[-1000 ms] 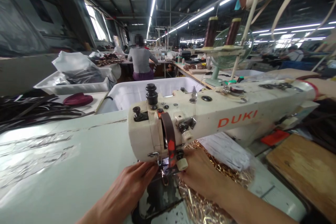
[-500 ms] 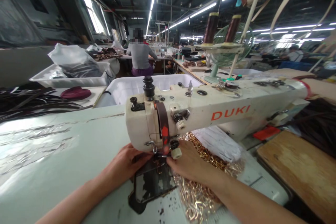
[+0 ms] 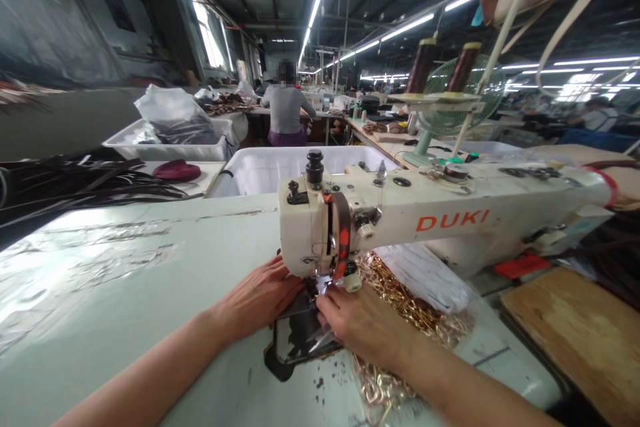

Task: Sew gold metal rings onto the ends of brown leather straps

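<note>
A white sewing machine [image 3: 345,220] with red letters stands over the table. My left hand [image 3: 265,293] lies at the left of its needle area, fingers stretched flat, tips by the presser foot. On the right side of the needle, my right hand [image 3: 353,313] is closed in a pinch; what it holds is mostly hidden. A thin shiny pointed piece [image 3: 321,341] shows below its fingers, blurred. Under both hands lies the dark, worn metal bed plate [image 3: 297,340]. A small light shines at the needle. Any work between the hands is too dark to make out.
A clear bag of gold-coloured metal hooks [image 3: 410,287] lies under the machine arm. Behind stands a white bin [image 3: 270,163]. Thread spools [image 3: 421,70] and a fan [image 3: 465,93] rise behind the machine. Dark straps [image 3: 65,187] are heaped left. A person [image 3: 286,110] sits farther back.
The view has shifted, so the machine appears farther right. My left hand now lies flatter beside the needle. The light at the needle and the shiny piece under my right hand have come into view.
</note>
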Available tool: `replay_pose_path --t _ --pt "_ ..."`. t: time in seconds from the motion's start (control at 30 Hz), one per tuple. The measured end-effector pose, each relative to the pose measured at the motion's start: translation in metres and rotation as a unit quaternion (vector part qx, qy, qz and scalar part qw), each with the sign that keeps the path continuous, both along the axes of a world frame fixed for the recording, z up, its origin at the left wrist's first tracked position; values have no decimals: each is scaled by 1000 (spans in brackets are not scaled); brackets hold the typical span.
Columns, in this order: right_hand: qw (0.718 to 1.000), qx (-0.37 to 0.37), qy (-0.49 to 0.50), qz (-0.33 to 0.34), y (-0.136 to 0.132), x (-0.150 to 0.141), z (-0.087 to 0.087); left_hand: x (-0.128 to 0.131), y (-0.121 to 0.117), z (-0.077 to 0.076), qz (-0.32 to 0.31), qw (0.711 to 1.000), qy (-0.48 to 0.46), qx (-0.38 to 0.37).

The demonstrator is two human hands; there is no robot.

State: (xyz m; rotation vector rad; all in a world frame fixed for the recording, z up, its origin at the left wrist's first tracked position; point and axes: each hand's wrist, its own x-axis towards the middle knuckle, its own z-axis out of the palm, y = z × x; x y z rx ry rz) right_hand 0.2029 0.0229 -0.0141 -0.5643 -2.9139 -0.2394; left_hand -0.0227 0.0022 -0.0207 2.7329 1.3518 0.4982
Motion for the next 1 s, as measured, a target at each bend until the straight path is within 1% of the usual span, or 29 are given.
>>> replay_pose_path --t 0.07,0.1,0.17,0.23,0.3,0.43,0.57,0.7,0.87,1.0 --pt "1000 0 -6 -21 -1 -2 -1 1 0 1 -9 1000 3 5" --pt "999 -18 -3 -38 -1 -3 -1 1 0 2 -13 1000 4 7" --pt "993 -85 15 -78 -2 -3 2 1 0 3 -18 1000 4 10" --pt "980 -159 38 -117 -4 -4 6 1 -1 5 -18 1000 4 11" --pt "968 -195 50 -153 -6 -6 9 1 -2 5 -13 1000 4 15" --pt "961 -181 30 -209 -14 -16 11 1 -1 4 -8 1000 10 27" --pt "958 -163 8 -237 -20 -29 11 0 1 3 0 999 21 50" --pt "948 -170 36 -267 -20 -35 8 -4 1 3 11 997 34 72" --pt "937 -206 104 -264 -14 -29 1 -9 -1 4 -1 995 49 83" --pt "933 -226 137 -246 -16 -27 -5 -8 -3 12 -11 995 50 82"
